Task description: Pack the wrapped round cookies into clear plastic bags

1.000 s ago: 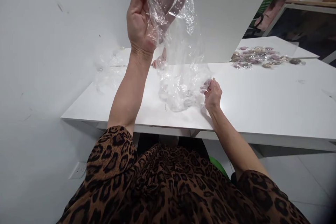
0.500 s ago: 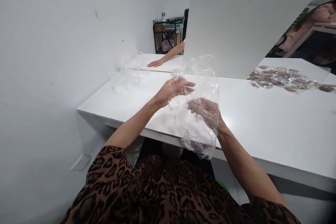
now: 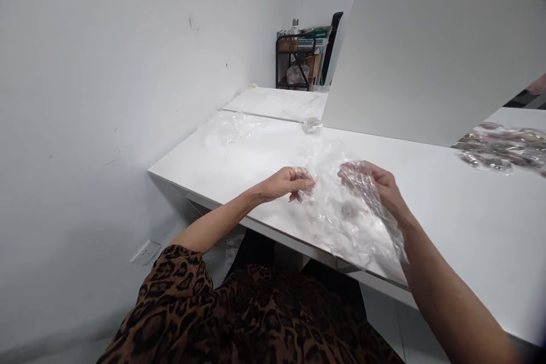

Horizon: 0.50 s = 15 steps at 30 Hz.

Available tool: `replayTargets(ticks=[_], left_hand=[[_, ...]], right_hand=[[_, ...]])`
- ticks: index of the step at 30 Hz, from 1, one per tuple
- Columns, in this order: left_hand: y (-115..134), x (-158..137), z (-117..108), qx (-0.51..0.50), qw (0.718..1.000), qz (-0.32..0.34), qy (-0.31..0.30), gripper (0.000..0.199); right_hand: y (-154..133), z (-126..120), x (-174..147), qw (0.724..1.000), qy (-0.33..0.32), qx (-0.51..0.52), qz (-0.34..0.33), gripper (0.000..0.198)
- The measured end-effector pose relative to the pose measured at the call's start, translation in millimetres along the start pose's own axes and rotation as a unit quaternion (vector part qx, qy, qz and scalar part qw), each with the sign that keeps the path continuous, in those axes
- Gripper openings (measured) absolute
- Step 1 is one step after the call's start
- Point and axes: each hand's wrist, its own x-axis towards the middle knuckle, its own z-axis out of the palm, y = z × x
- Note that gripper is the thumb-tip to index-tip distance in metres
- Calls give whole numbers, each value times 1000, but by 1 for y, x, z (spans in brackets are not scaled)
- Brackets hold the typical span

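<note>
Between my two hands a crumpled transparent plastic bag (image 3: 341, 222) hangs over the front of the white table. My left hand (image 3: 294, 183) pinches the bag's left side between thumb and fingers. On the right, my right hand (image 3: 375, 182) has its fingers bent round the film, which partly covers them. A small greyish spot shows through the bag's middle; I cannot make out what it is. Farther back, a small plastic-wrapped item (image 3: 312, 125) lies by the table's rear edge.
Loose transparent film (image 3: 239, 128) lies at the table's left. A large whitish panel (image 3: 409, 45) stands behind the table (image 3: 452, 227). Several wrapped brownish-pink pieces (image 3: 507, 148) are at the right. Beyond are a second white surface (image 3: 277, 101) and a dark shelf (image 3: 294, 60).
My view has swung right. My hands have spread apart and lowered, stretching the bag wider. Another person's hand at the back has left view, and the small wrapped item now shows near the panel.
</note>
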Motion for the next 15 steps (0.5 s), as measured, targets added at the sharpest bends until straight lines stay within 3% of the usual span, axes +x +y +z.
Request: replayTargets(ticks=[2, 5, 7, 10, 13, 15], left_hand=[[4, 3, -16, -32, 998, 8, 55, 49], [19, 19, -49, -72, 980, 22, 186, 32], [33, 39, -79, -113, 951, 42, 284, 19], [56, 79, -134, -199, 890, 94, 399, 17], [75, 121, -188, -235, 848, 108, 462, 12], [83, 145, -216, -236, 835, 135, 479, 19]], right_hand=[[15, -17, 10, 998, 45, 42, 4, 32], [38, -39, 21, 992, 95, 85, 10, 23], [52, -49, 26, 987, 117, 105, 28, 20], [62, -56, 29, 984, 128, 113, 59, 20], [64, -57, 29, 983, 128, 107, 78, 21], [62, -56, 28, 984, 126, 94, 86, 23]])
